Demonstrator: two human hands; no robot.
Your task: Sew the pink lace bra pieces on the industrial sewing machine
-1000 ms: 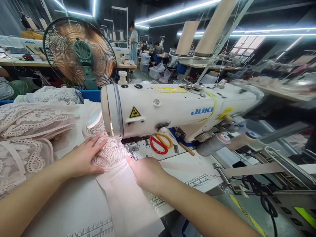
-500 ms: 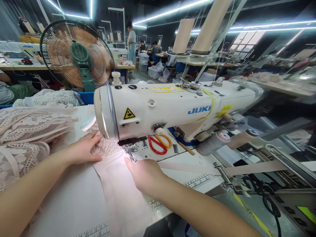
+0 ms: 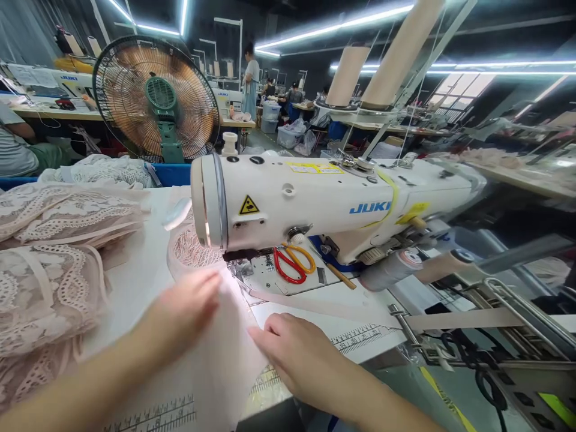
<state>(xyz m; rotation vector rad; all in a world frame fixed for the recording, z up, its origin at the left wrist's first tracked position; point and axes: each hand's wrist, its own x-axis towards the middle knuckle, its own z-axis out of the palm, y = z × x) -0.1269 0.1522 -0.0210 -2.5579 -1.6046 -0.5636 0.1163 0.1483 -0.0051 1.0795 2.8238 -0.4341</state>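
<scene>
A pale pink cloth (image 3: 216, 354), smooth and plain near the table edge and lace-patterned where it runs under the machine (image 3: 324, 198), lies flat on the white table (image 3: 135, 282). The left hand (image 3: 180, 315), blurred, lies open on it; the right hand (image 3: 297, 354) rests flat at its right edge, fingers spread.

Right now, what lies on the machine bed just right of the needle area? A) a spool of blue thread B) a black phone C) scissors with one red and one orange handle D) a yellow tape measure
C: the scissors lie flat on the bed of the sewing machine, under its arm, with one red loop and one orange loop; the right hand rests nearer the table edge, apart from them.
</scene>
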